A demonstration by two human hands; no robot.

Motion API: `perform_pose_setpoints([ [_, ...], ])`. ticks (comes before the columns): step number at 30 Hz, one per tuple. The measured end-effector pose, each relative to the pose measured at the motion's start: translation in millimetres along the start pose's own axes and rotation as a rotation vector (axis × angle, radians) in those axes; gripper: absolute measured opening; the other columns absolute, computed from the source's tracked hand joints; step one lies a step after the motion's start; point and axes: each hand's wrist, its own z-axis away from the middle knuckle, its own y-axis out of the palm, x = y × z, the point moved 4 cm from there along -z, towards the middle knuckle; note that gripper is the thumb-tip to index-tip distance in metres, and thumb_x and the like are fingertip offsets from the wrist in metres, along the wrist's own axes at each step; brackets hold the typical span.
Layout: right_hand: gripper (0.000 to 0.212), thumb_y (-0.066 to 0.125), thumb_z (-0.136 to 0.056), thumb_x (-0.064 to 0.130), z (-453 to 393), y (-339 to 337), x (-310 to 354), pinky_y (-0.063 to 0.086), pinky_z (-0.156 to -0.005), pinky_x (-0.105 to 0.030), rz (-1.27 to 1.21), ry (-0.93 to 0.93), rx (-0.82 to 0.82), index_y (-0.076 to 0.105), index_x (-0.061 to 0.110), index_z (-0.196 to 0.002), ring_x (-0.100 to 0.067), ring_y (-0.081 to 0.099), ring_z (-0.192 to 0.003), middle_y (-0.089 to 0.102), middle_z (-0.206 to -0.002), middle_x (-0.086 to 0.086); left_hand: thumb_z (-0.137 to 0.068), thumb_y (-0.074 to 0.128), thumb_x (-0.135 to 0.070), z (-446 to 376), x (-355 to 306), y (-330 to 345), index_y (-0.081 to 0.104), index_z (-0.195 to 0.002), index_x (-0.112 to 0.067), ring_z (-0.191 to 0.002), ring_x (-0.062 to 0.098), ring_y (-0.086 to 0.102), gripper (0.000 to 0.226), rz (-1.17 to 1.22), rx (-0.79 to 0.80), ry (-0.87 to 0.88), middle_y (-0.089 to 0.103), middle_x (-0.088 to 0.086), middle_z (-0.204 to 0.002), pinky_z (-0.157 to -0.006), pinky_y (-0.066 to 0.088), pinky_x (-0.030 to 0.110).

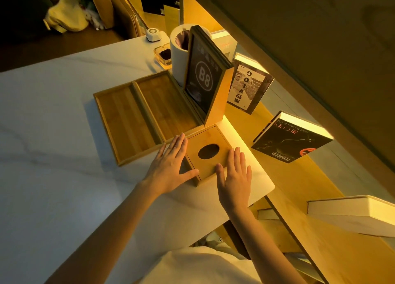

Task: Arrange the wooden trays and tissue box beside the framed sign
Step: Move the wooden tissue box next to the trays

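Note:
Two flat wooden trays lie side by side on the white table: the left tray [126, 121] and the right tray [166, 104], whose far edge meets the upright framed sign [203, 78] marked B8. A square wooden tissue box [208, 141] with a round dark hole on top stands just in front of the sign and against the right tray's near corner. My left hand [171, 166] lies flat with fingers spread against the box's left side. My right hand [234, 174] rests flat on the box's near right edge. Neither hand grips it.
A white cylinder [178, 55], a glass dish with dark contents [163, 55] and a small white device [152, 35] stand behind the trays. Books [245, 85] [292, 138] stand on the lit wooden shelf at right. The table's rounded corner [269, 187] is close to my right hand.

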Motion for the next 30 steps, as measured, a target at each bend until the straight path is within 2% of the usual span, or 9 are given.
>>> perform_pose_setpoints([
  [4, 0.063, 0.016, -0.089, 0.051, -1.7, -4.5, 1.8, -0.006, -0.112, -0.039, 0.074, -0.012, 0.021, 0.007, 0.022, -0.144, -0.021, -0.001, -0.143, -0.005, -0.149, 0.007, -0.069, 0.017, -0.077, 3.2, -1.5, 0.3, -0.024, -0.128, -0.025, -0.137, 0.014, -0.019, 0.088, 0.027, -0.049, -0.016, -0.026, -0.004, -0.141, -0.114, -0.003, 0.038],
  [8, 0.062, 0.016, -0.091, 0.052, 9.3, -3.9, 8.4, -0.013, -0.116, -0.041, 0.24, -0.182, 0.003, 0.012, 0.018, -0.143, -0.022, 0.003, -0.14, 0.007, -0.15, 0.0, -0.069, 0.01, -0.077, 17.0, -9.1, 7.9, -0.013, -0.136, -0.022, -0.138, 0.013, -0.013, 0.089, 0.12, -0.191, -0.023, -0.013, -0.003, -0.148, -0.112, -0.003, 0.033],
  [12, 0.064, 0.017, -0.091, 0.055, 16.5, 3.7, 8.3, -0.011, -0.11, -0.033, 0.242, -0.161, 0.006, 0.008, 0.018, -0.142, -0.026, 0.007, -0.139, 0.011, -0.15, -0.001, -0.064, 0.001, -0.081, 22.2, -15.9, 18.0, -0.018, -0.133, -0.022, -0.137, 0.016, -0.016, 0.093, 0.119, -0.138, -0.053, -0.018, -0.001, -0.147, -0.111, -0.005, 0.032],
  [16, 0.065, 0.019, -0.09, 0.055, 14.6, 2.3, 10.0, -0.007, -0.117, -0.043, 0.26, -0.155, -0.01, 0.01, 0.016, -0.141, -0.026, 0.01, -0.138, 0.012, -0.148, -0.002, -0.061, -0.005, -0.081, 17.4, -15.2, 15.3, -0.022, -0.132, -0.022, -0.135, 0.018, -0.021, 0.094, 0.054, -0.104, -0.045, -0.023, 0.001, -0.146, -0.109, -0.008, 0.032],
  [20, 0.065, 0.02, -0.091, 0.055, 7.7, -0.4, 7.9, -0.004, -0.115, -0.039, 0.311, -0.161, -0.023, 0.018, 0.014, -0.141, -0.027, 0.018, -0.137, 0.018, -0.146, -0.005, -0.061, -0.004, -0.08, 8.5, -16.1, 11.4, -0.024, -0.131, -0.021, -0.135, 0.017, -0.02, 0.093, 0.031, -0.089, -0.026, -0.024, 0.001, -0.144, -0.11, -0.007, 0.032],
  [22, 0.064, 0.019, -0.091, 0.055, 1.8, -1.8, 5.0, 0.001, -0.117, -0.047, 0.318, -0.154, -0.016, 0.013, 0.015, -0.14, -0.026, 0.016, -0.138, 0.015, -0.147, -0.004, -0.061, -0.003, -0.08, 1.5, -18.5, 10.4, -0.025, -0.129, -0.021, -0.135, 0.016, -0.019, 0.093, 0.043, -0.088, -0.017, -0.025, 0.001, -0.143, -0.11, -0.006, 0.031],
  [23, 0.065, 0.019, -0.091, 0.055, -1.5, -2.1, 2.9, 0.003, -0.114, -0.049, 0.313, -0.148, -0.01, 0.011, 0.015, -0.141, -0.026, 0.014, -0.138, 0.013, -0.147, -0.003, -0.061, -0.003, -0.08, -2.3, -20.0, 9.5, -0.025, -0.129, -0.021, -0.135, 0.016, -0.019, 0.093, 0.05, -0.088, -0.01, -0.025, 0.0, -0.143, -0.11, -0.005, 0.03],
  [27, 0.068, 0.016, -0.089, 0.057, -16.1, -6.4, -3.6, 0.0, -0.111, -0.045, 0.271, -0.141, 0.023, 0.01, 0.016, -0.144, -0.022, 0.002, -0.139, 0.003, -0.148, 0.0, -0.063, 0.001, -0.079, -17.9, -26.1, 5.9, -0.024, -0.129, -0.022, -0.134, 0.015, -0.019, 0.091, 0.043, -0.089, 0.015, -0.025, 0.0, -0.142, -0.109, -0.005, 0.029],
  [30, 0.071, 0.01, -0.086, 0.059, -25.6, -9.1, -6.8, -0.005, -0.112, -0.04, 0.234, -0.138, 0.057, 0.004, 0.018, -0.144, -0.019, -0.009, -0.138, -0.006, -0.148, 0.003, -0.063, 0.002, -0.078, -27.5, -30.7, 4.1, -0.025, -0.129, -0.021, -0.134, 0.015, -0.02, 0.091, 0.042, -0.086, 0.021, -0.026, 0.001, -0.142, -0.11, -0.005, 0.03],
])
